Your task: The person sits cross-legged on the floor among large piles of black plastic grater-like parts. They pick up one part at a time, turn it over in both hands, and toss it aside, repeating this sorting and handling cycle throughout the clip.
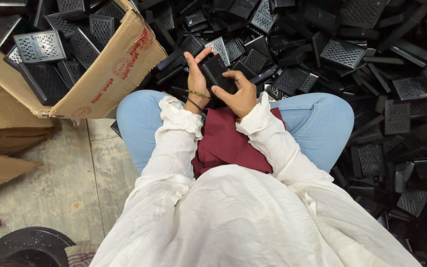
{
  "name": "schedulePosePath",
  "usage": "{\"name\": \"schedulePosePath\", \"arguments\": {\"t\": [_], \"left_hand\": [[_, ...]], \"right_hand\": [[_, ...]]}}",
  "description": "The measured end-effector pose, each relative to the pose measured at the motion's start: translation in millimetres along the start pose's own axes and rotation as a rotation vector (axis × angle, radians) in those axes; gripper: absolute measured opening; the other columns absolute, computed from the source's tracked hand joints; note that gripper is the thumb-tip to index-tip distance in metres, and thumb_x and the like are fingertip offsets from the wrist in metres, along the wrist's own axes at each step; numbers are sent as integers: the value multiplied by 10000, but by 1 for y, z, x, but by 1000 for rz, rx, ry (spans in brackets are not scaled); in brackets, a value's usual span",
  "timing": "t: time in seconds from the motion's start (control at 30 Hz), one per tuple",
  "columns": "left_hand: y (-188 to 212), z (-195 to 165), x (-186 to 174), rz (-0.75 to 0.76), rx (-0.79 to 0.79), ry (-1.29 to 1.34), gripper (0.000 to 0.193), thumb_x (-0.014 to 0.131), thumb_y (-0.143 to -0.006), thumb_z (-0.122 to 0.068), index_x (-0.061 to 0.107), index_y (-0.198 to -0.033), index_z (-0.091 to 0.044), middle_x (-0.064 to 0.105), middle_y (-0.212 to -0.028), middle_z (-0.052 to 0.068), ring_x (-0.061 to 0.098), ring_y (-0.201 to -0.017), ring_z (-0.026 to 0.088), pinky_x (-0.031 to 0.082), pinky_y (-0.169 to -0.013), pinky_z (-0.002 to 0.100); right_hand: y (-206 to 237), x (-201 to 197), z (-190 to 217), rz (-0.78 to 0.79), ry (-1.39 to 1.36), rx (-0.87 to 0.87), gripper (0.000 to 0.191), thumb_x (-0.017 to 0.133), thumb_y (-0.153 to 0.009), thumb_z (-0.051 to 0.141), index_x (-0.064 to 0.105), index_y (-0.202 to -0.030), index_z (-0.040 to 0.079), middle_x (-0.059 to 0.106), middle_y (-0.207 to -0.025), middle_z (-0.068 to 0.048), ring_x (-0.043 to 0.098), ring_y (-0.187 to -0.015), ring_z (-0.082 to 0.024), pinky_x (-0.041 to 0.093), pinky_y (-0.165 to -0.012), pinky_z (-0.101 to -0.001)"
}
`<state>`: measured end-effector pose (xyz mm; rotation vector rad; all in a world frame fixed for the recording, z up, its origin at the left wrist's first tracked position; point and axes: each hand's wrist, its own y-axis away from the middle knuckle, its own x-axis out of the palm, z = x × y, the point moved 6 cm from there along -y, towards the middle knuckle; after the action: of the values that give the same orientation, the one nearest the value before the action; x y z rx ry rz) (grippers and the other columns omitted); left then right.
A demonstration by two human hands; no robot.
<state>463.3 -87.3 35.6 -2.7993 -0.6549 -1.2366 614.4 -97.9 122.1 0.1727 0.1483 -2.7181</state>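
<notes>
A single black plastic piece [217, 71] is held between both hands above the lap, just in front of the knees. It is braced by the left hand [196, 79], whose palm lies along its left edge with the fingers stretched upward rather than curled shut. It is pinched from the right by the right hand [239, 94], with the thumb pressed on its lower face and the fingers bent over its top edge.

A slip is judged the likeliest trouble: because the left fingers are spread and not wrapped, the piece could be twisted out of the grip and dropped into the heap of black parts [352, 64] on the floor, where it could hardly be told from the rest. A finger could also be scraped on the perforated face of a neighbouring grater-like plate if the hands are lowered carelessly. The tilted cardboard box [107, 79] at the left could be tipped further, and its load spilled toward the knee.

Counted: one piece in hand; two hands; one cardboard box, filled with perforated plates [39, 46]; one dark red cloth [226, 141] laid across the lap; two thin bangles [197, 95] on the left wrist. The loose parts on the floor cannot be counted; dozens are seen, overlapping.
</notes>
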Motion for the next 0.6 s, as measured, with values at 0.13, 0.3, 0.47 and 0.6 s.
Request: {"name": "schedulePosePath", "arguments": {"t": [0.13, 0.3, 0.47, 0.6], "left_hand": [[-1, 4, 3, 49, -25, -21, 822, 293, -1016, -695, 614, -1346, -15, 708, -1120, 130, 698, -975, 198, 590, -906, 333], [0, 9, 6, 52, -75, 42, 830, 307, -1009, -702, 603, -1346, -3, 700, -1127, 130, 687, -998, 200, 582, -932, 335], [4, 8, 5, 82, -44, 11, 816, 304, -1012, -705, 590, -1349, -19, 684, -1159, 120, 664, -1048, 193, 556, -977, 331], [6, 16, 6, 148, -18, 68, 652, 392, -1047, -596, 553, -1327, -30, 670, -1198, 109, 654, -1109, 191, 548, -1010, 337]], "right_hand": [[-2, 1, -9, 33, -81, 14, 470, 875, -835, 92, 635, -1214, -48, 723, -1152, -140, 686, -1058, -154, 565, -935, -292], [-7, 2, -22, 95, -215, 47, 503, 875, -831, 54, 608, -1244, -50, 697, -1221, -148, 667, -1127, -167, 549, -999, -298], [-7, 3, -31, 103, -270, 95, 534, 880, -788, 37, 602, -1239, -34, 691, -1226, -146, 670, -1132, -175, 554, -1001, -304], [-3, 8, -31, 99, -215, 11, 526, 883, -814, 44, 588, -1241, -36, 679, -1246, -145, 650, -1174, -181, 525, -1038, -314]]}}
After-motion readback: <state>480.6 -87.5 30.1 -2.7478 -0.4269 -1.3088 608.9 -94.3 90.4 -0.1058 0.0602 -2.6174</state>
